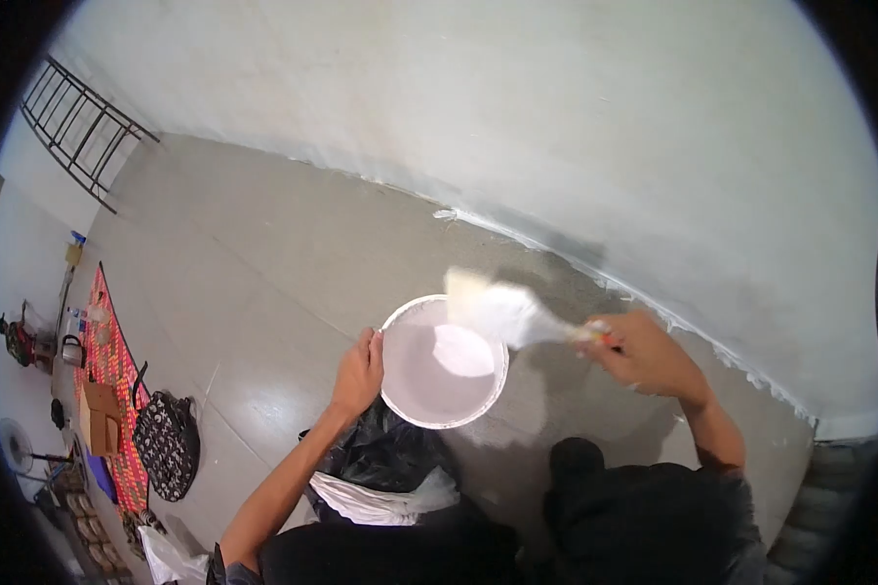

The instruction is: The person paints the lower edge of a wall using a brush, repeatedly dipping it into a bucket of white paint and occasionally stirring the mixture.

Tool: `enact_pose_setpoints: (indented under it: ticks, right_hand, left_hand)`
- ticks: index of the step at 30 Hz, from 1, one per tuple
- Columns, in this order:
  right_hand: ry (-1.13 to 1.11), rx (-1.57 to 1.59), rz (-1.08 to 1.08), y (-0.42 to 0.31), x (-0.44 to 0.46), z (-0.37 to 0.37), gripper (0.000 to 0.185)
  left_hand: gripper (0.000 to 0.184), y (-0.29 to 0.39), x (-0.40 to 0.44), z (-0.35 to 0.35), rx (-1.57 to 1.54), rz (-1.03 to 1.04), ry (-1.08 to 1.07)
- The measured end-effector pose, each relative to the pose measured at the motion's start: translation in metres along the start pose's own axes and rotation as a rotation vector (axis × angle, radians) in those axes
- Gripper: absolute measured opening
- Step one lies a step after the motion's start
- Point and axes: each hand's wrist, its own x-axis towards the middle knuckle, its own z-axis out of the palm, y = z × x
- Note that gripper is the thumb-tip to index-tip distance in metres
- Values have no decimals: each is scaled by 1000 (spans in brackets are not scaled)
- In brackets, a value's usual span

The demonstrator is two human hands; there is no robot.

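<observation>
A round white bucket stands on the grey floor in front of me, its inside coated pale, with white paint visible in it. My left hand grips the bucket's left rim. In my right hand, closed round an orange-tipped handle, is a wide brush covered in white. Its pale bristles are over the bucket's upper right rim, slightly blurred. Whether they touch the rim I cannot tell. Black plastic and a white bag lie between the bucket and my body.
A white wall runs along the upper right, with plastic film at its foot. At the left are a black metal ladder, a red patterned mat, a cardboard box, a patterned black bag and a fan.
</observation>
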Motion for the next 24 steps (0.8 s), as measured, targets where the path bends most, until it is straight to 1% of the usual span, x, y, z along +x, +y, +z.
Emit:
enact_pose_setpoints:
  ticks: [1, 3, 4, 6, 8, 11, 14, 17, 20, 23, 24]
  right_hand:
    - [-3, -131, -110, -5, 0, 3, 22]
    - [-30, -390, -331, -20, 11, 9, 16]
    - [-103, -472, -327, -29, 18, 8, 16]
    - [-273, -621, -327, -42, 35, 6, 16]
    - [-286, -731, -409, -33, 58, 15, 12]
    - [-373, -868, -473, -32, 82, 30, 8]
    - [-322, -977, -521, -24, 85, 58, 5]
    - [-265, -988, -553, -1, 81, 80, 8]
    - [35, -825, -768, 35, 71, 100, 8]
    - [-108, -1004, -649, 35, 56, 116, 8]
    - [-52, -958, -686, 34, 54, 117, 8]
  left_hand:
    - [32, 4, 3, -3, 2, -3, -16]
    - [33, 13, 10, 0, -17, 90, 50]
    - [34, 19, 13, 2, -30, 130, 85]
    - [35, 34, 17, 5, -5, 141, 96]
    - [34, 48, 20, 7, 24, 185, 95]
    - [33, 72, 19, 6, 42, 135, 19]
    - [32, 81, 16, 15, 72, 199, 21]
    - [31, 91, 10, 16, 113, 248, -1]
    - [30, 94, 5, 17, 140, 253, -24]
    - [28, 92, 4, 18, 124, 287, -17]
    - [28, 91, 4, 18, 136, 294, -18]
